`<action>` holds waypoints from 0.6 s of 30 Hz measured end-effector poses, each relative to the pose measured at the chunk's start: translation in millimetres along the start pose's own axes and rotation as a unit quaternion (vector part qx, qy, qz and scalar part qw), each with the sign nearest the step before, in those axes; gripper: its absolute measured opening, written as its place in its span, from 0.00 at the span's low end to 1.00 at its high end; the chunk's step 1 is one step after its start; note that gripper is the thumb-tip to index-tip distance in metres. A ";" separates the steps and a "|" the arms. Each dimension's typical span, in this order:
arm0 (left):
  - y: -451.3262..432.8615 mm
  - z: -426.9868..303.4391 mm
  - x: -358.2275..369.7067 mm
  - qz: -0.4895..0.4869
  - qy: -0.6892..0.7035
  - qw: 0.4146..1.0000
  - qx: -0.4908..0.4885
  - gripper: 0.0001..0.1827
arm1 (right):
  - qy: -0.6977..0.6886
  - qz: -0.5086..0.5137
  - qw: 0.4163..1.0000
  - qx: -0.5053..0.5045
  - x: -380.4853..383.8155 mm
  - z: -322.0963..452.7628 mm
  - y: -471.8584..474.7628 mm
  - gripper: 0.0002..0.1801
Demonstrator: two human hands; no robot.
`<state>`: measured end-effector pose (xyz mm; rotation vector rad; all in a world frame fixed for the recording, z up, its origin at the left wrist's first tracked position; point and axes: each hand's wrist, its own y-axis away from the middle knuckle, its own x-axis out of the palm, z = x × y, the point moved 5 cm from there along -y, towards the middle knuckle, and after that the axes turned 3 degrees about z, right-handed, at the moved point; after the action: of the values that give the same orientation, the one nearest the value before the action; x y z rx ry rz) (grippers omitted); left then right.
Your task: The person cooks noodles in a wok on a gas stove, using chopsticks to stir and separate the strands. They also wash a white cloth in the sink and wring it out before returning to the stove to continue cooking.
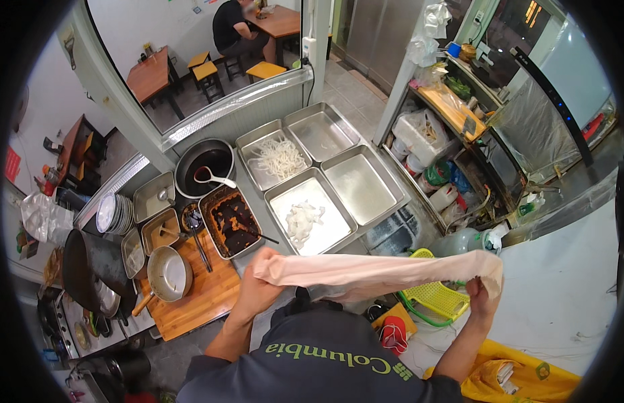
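Note:
A pale pink cloth (362, 272) is stretched in a long, sagging band between my hands, in front of my dark T-shirt. My left hand (264, 287) grips its left end, near the edge of a bamboo cutting board (191, 312). The other end hangs over my right hand (483, 297), whose fingers are closed on it. Beyond the cloth stand several steel trays. A tray (337, 244) holds white, flat pieces of food (303, 221); behind it, another tray (246, 146) holds white noodles (280, 157). Two trays (362, 186) on the right have bare bottoms.
At left are a black bowl (180, 174) with dark liquid and a ladle (216, 179), a sauce tray (256, 247), a saucepan (169, 282), stacked bowls (115, 214) and a wok (85, 272). A yellow plastic chair (438, 302) stands at right. Behind the window, a person (231, 30) sits.

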<state>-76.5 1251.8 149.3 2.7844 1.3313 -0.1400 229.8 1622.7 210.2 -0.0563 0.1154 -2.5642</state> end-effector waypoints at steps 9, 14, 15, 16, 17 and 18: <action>15.3 -40.8 -5.0 0.073 0.256 0.961 0.077 0.23 | 0.144 0.101 0.976 -0.127 36.6 47.7 -58.8 0.29; 15.0 -67.6 -22.1 0.078 0.232 0.941 0.232 0.09 | 0.121 0.126 0.975 -0.140 43.4 73.0 -105.8 0.28; 14.9 -74.8 -20.9 0.004 0.192 0.954 0.231 0.09 | 0.077 0.149 0.976 -0.136 42.0 71.5 -118.0 0.27; 13.8 -81.1 -20.1 -0.070 0.151 0.960 0.226 0.09 | 0.033 0.171 0.976 -0.131 37.9 68.6 -131.8 0.26; 12.2 -84.1 -18.7 -0.144 0.108 0.959 0.220 0.09 | -0.011 0.193 0.973 -0.124 36.1 66.5 -146.1 0.25; 11.2 -80.6 -18.0 -0.177 0.120 0.955 0.205 0.10 | -0.005 0.216 0.968 -0.128 40.7 65.2 -157.7 0.23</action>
<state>-74.2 1237.8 231.4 2.9204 2.0754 -0.1017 114.7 1727.8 290.6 -0.1273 0.4099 -2.0999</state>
